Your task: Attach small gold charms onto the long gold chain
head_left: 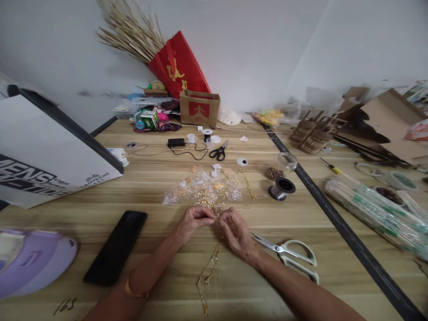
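My left hand (194, 221) and my right hand (238, 234) meet over the wooden table (160, 178), fingers pinched together on the top end of a gold chain (207, 276) of small ornaments. The chain trails from between the hands down toward me across the wood. Just beyond my fingers lie several small clear bags of gold and white beads (207, 185). A gold bangle (133, 292) sits on my left wrist.
White-handled scissors (290, 252) lie right of my right hand, a black phone (117, 252) to the left. Further off are a wire spool (281, 188), black scissors (219, 151), a cardboard box (199, 107), a red bag (179, 67), a white board (43, 151) and wrapped sticks (377, 209).
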Motion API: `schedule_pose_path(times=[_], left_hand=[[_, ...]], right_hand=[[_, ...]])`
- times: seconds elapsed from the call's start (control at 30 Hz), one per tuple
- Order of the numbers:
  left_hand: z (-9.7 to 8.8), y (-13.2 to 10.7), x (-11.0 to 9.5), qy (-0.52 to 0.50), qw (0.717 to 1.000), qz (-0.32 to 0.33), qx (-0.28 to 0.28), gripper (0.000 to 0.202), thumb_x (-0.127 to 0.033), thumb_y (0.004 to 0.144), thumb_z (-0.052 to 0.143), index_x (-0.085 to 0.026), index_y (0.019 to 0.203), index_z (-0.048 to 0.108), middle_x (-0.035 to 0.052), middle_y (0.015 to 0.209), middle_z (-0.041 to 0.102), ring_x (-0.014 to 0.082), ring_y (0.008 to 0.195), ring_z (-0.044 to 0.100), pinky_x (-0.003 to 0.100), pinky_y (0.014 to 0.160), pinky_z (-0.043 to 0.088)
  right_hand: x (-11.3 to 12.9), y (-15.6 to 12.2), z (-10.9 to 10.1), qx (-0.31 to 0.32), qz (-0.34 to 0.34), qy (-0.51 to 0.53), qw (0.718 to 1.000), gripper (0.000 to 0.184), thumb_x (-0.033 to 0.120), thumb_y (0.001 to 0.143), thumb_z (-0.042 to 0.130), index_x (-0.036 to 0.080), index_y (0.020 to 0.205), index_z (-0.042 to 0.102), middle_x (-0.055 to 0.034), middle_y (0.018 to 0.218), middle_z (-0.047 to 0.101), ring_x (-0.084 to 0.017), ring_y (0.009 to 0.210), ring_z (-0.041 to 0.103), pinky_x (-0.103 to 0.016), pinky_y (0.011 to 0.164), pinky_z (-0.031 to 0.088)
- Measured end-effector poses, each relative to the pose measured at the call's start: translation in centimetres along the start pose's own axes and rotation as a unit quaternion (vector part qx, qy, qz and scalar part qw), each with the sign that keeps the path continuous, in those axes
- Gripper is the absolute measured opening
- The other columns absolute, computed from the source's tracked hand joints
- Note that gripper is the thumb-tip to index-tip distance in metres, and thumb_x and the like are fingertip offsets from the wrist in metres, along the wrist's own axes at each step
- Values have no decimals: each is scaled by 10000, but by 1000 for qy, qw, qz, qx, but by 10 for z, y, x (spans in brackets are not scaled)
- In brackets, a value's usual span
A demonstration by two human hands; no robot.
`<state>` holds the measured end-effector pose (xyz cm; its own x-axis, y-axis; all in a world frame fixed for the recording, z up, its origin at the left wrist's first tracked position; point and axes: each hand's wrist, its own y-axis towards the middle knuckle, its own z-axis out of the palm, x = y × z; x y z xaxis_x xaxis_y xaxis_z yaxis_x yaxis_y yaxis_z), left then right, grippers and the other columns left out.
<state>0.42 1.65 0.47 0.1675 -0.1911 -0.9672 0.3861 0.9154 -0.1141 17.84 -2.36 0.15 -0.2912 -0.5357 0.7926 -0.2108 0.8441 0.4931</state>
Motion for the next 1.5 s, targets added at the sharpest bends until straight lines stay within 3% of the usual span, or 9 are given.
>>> schedule_pose_path(times=[0.73, 1.5], left_hand=[[-2, 0, 1, -11, 1000, 9, 25, 147, -224, 599, 800, -135, 649, 693, 10, 692, 654, 119, 683, 582, 229, 694, 439], [-4, 2, 7, -6, 1000, -9, 4, 135, -221, 605, 789, -141, 676, 706, 19, 717, 674, 132, 698, 588, 244, 707, 444]], right_hand=[[3, 2, -2, 5, 1, 1, 1000, 99, 194, 908, 440, 193, 828, 500, -33, 773, 526, -153, 723, 497, -290, 658, 420], [-2, 1, -2, 4, -9, -2, 1000, 78, 165, 902, 443, 197, 871, 506, -34, 794, 533, -154, 744, 505, -290, 676, 425]])
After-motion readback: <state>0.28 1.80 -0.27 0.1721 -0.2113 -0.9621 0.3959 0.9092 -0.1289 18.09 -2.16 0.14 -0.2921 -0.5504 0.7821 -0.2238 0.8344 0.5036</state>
